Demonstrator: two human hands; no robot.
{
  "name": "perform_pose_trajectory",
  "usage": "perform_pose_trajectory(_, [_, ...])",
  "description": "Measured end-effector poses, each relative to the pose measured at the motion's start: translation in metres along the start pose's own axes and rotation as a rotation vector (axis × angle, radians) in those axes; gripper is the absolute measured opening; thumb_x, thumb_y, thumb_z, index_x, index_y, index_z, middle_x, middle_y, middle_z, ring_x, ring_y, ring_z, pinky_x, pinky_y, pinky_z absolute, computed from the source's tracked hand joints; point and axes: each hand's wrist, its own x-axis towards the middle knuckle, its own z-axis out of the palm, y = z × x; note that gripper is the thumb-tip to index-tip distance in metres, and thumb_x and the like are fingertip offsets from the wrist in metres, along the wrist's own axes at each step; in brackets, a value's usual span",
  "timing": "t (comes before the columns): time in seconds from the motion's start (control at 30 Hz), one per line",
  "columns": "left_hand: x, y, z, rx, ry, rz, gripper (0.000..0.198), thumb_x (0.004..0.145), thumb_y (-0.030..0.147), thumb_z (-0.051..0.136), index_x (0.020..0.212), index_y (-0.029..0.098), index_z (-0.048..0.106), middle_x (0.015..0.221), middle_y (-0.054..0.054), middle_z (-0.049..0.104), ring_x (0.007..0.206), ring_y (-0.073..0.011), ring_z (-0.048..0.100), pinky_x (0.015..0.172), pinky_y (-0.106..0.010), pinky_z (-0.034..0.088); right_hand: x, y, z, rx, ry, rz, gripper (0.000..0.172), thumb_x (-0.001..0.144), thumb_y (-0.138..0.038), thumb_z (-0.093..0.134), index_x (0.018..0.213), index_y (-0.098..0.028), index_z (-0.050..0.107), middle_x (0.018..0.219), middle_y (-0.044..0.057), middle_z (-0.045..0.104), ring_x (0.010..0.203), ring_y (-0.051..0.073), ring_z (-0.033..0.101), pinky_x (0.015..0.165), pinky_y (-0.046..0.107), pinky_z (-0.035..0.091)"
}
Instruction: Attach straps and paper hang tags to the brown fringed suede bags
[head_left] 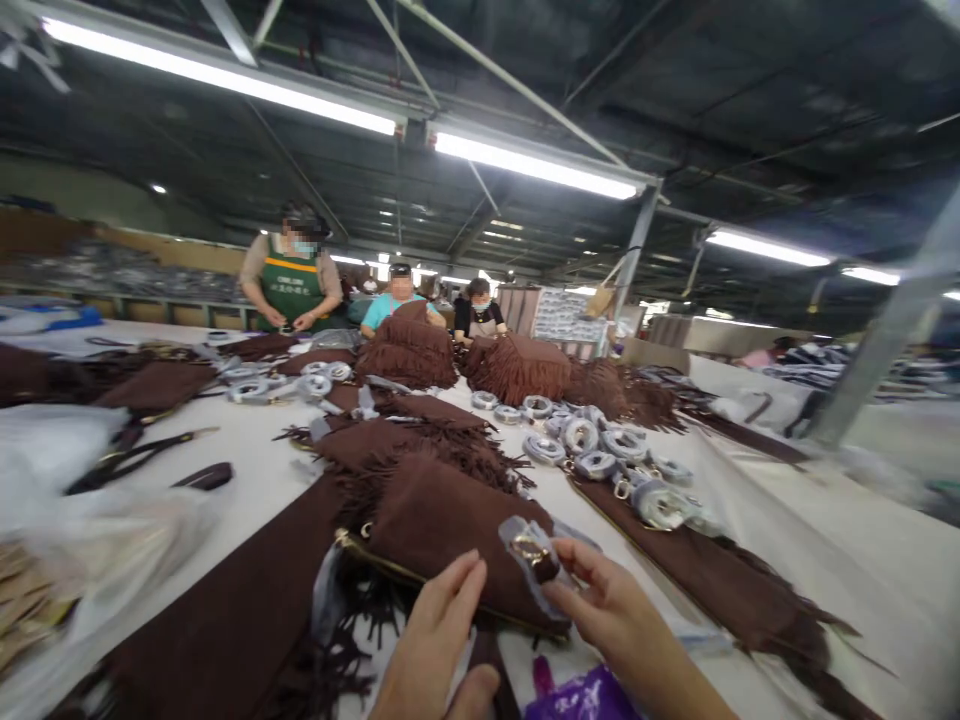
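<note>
Pinching the plastic-wrapped gold clasp [529, 548] between thumb and fingers, your right hand [611, 610] holds it over the right end of the brown zippered bag [450, 510]. Your left hand [431, 630] is open, its fingers extended together at the bag's near edge. That bag lies directly before you on the white table [259, 440]. Coiled, plastic-wrapped straps [581, 437] lie beyond it to the right, and a purple packet [585, 695] is near your right wrist. Across the table stands a co-worker in a green apron [292, 290].
</note>
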Motion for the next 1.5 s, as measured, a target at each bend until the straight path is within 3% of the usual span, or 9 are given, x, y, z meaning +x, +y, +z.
perform_pose_trajectory(0.17, [-0.005, -0.006, -0.006, -0.091, 0.302, -0.048, 0.062, 0.09, 0.03, 0.05, 0.148, 0.013, 0.037, 0.156, -0.013, 0.03, 0.145, -0.0288, 0.023, 0.121, -0.046, 0.013, -0.006, -0.001, 0.115, 0.048, 0.017, -0.095, 0.033, 0.086, -0.037, 0.059, 0.113, -0.019, 0.064, 0.109, 0.01, 0.07, 0.102, 0.027, 0.065, 0.089, 0.034, 0.052])
perform_pose_trajectory(0.33, [-0.015, -0.027, -0.036, -0.417, 0.54, -0.212, 0.046, 0.081, 0.031, 0.06, 0.122, 0.01, 0.059, 0.144, -0.016, 0.047, 0.135, -0.03, 0.039, 0.117, -0.043, 0.022, -0.011, 0.009, 0.163, 0.103, 0.035, -0.126, 0.043, 0.093, -0.05, 0.049, 0.121, -0.019, 0.058, 0.117, 0.013, 0.068, 0.105, 0.025, 0.065, 0.091, 0.032, 0.051])
perform_pose_trajectory(0.47, [-0.022, -0.039, -0.055, -0.679, 0.387, -0.248, 0.044, 0.077, 0.042, 0.069, 0.108, 0.012, 0.064, 0.113, -0.013, 0.067, 0.101, -0.0251, 0.061, 0.096, -0.039, 0.043, -0.017, 0.004, 0.153, 0.251, -0.116, 0.078, 0.05, 0.093, -0.064, 0.043, 0.113, -0.019, 0.051, 0.09, 0.009, 0.073, 0.04, 0.012, 0.056, 0.038, 0.021, 0.04])
perform_pose_trajectory(0.53, [-0.022, -0.038, -0.059, -0.802, 0.326, -0.235, 0.043, 0.074, 0.046, 0.073, 0.1, 0.013, 0.065, 0.112, -0.012, 0.067, 0.098, -0.0236, 0.061, 0.091, -0.037, 0.044, -0.017, 0.0, 0.143, 0.314, -0.198, 0.167, 0.046, 0.091, -0.066, 0.046, 0.097, -0.021, 0.049, 0.06, 0.0, 0.066, 0.03, 0.009, 0.043, 0.035, 0.018, 0.025])
perform_pose_trajectory(0.77, [-0.015, -0.033, -0.058, -0.893, 0.326, -0.218, 0.04, 0.072, 0.047, 0.076, 0.092, 0.013, 0.068, 0.1, -0.01, 0.07, 0.086, -0.02, 0.061, 0.082, -0.032, 0.044, -0.017, -0.009, 0.125, 0.438, -0.342, 0.303, 0.046, 0.085, -0.068, 0.053, 0.088, -0.023, 0.046, 0.056, -0.002, 0.065, 0.029, 0.006, 0.033, 0.036, 0.018, 0.019])
perform_pose_trajectory(0.93, [-0.017, -0.034, -0.064, -0.672, 0.38, -0.283, 0.032, 0.071, 0.038, 0.073, 0.088, 0.011, 0.075, 0.082, -0.007, 0.072, 0.076, -0.0187, 0.06, 0.073, -0.029, 0.044, -0.022, -0.013, 0.112, -0.113, -0.193, -0.049, 0.039, 0.096, -0.056, 0.044, 0.093, -0.024, 0.066, 0.055, -0.002, 0.063, 0.051, 0.016, 0.06, 0.059, 0.026, 0.045])
perform_pose_trajectory(1.07, [-0.014, -0.031, -0.061, -0.556, 0.406, -0.241, 0.026, 0.071, 0.035, 0.07, 0.083, 0.012, 0.076, 0.081, -0.006, 0.073, 0.078, -0.0201, 0.061, 0.076, -0.03, 0.045, -0.017, -0.021, 0.11, -0.358, -0.077, -0.315, 0.033, 0.101, -0.038, 0.041, 0.088, -0.023, 0.067, 0.08, 0.004, 0.065, 0.073, 0.018, 0.063, 0.067, 0.026, 0.045])
perform_pose_trajectory(1.3, [-0.013, -0.025, -0.045, -0.473, 0.375, -0.147, 0.035, 0.083, 0.049, 0.061, 0.091, 0.017, 0.074, 0.093, -0.007, 0.073, 0.095, -0.0247, 0.061, 0.091, -0.036, 0.044, -0.006, -0.029, 0.132, -0.785, 0.06, -0.352, 0.029, 0.094, -0.019, 0.043, 0.068, -0.023, 0.054, 0.065, 0.0, 0.058, 0.058, 0.015, 0.057, 0.053, 0.029, 0.029])
perform_pose_trajectory(1.5, [-0.017, -0.029, -0.046, -0.507, 0.354, -0.176, 0.042, 0.086, 0.055, 0.055, 0.094, 0.017, 0.072, 0.083, -0.005, 0.066, 0.082, -0.0202, 0.054, 0.08, -0.03, 0.042, -0.001, -0.032, 0.131, -0.842, 0.044, -0.311, 0.028, 0.096, -0.02, 0.041, 0.073, -0.023, 0.057, 0.069, 0.0, 0.061, 0.063, 0.017, 0.059, 0.056, 0.029, 0.027])
